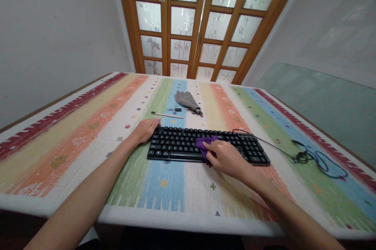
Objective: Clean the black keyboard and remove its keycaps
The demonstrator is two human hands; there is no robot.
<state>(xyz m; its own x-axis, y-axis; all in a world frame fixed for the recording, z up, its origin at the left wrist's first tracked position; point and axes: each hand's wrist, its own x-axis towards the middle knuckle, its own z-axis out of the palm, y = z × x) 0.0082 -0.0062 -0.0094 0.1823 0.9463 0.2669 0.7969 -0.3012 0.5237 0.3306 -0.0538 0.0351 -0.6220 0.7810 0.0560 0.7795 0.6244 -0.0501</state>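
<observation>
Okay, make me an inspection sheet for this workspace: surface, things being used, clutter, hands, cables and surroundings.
Surface: striped tablecloth with small printed motifs.
Things in use: black keyboard; purple cloth on its keys.
Clutter: beyond the keyboard, gray cloth, toothbrush and small black item, too small to identify.
Hands: left hand at the keyboard's left end; right hand holding the purple cloth.
Cables: black cable running right from the keyboard, bunched on the tablecloth.
Surroundings: wood-framed glass doors ahead, pale wall at left.
</observation>
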